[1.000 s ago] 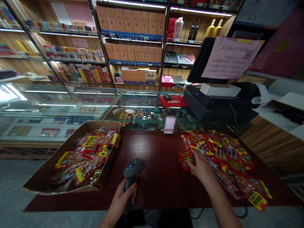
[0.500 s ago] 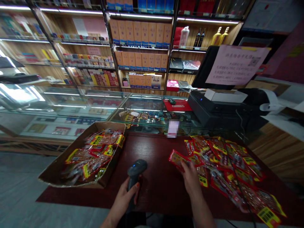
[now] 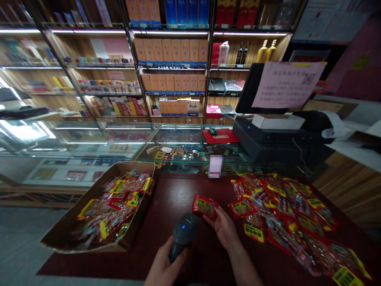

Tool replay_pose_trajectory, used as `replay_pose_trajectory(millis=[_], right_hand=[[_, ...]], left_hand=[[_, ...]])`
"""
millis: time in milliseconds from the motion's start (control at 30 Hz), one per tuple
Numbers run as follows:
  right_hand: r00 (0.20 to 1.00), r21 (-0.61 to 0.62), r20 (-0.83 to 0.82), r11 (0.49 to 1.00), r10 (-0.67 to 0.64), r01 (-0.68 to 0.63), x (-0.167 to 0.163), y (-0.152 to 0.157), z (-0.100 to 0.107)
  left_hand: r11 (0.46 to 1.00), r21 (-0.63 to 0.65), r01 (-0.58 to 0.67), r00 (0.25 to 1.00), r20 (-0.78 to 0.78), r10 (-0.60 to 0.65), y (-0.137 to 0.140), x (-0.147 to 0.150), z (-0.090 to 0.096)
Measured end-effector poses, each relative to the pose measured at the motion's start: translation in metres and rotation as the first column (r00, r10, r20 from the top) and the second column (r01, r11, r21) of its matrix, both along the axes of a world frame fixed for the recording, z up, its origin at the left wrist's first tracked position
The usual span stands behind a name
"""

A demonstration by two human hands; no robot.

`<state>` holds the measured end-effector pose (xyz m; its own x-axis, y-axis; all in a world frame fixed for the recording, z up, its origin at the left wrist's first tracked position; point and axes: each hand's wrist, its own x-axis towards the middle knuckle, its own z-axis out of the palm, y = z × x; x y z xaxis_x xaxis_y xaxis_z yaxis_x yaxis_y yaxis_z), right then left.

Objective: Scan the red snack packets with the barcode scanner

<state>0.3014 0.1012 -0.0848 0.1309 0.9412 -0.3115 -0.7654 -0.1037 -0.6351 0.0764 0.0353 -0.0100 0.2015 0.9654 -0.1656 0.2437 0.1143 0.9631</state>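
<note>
Red packet (image 3: 204, 206) has moved closer to the scanner (image 3: 185, 228), pinched in my right hand (image 3: 223, 228) (left hand (image 3: 166, 262) grips that one btw).

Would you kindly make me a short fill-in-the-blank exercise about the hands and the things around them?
1. The left hand holds a dark scanner whose small light glows ____.
2. The right hand holds a small packet with a ____ border.
3. In the picture, the open cardboard box stands to the ____ of the scanner.
4. In the picture, the pile of loose packets lies to the ____ of both hands.

Missing words: blue; red; left; right.
</note>
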Motion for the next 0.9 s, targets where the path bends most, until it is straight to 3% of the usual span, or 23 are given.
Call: replay_pose_trajectory(millis=[233,700,900], right_hand=[[0.997,0.051,-0.032,0.997,0.066,-0.064,0.000,0.005,-0.004],[0.990,0.034,-0.063,0.992,0.123,-0.121,0.006,0.007,-0.002],[0.982,0.021,-0.187,1.000,-0.006,0.010,0.005,0.009,-0.005]], left_hand=[[0.991,0.085,0.107,0.991,-0.094,-0.099,0.003,0.013,0.005],[0.975,0.137,0.175,0.968,-0.203,-0.145,-0.001,0.009,0.021],[0.998,0.038,0.047,0.995,-0.085,-0.044,-0.005,0.010,0.022]])
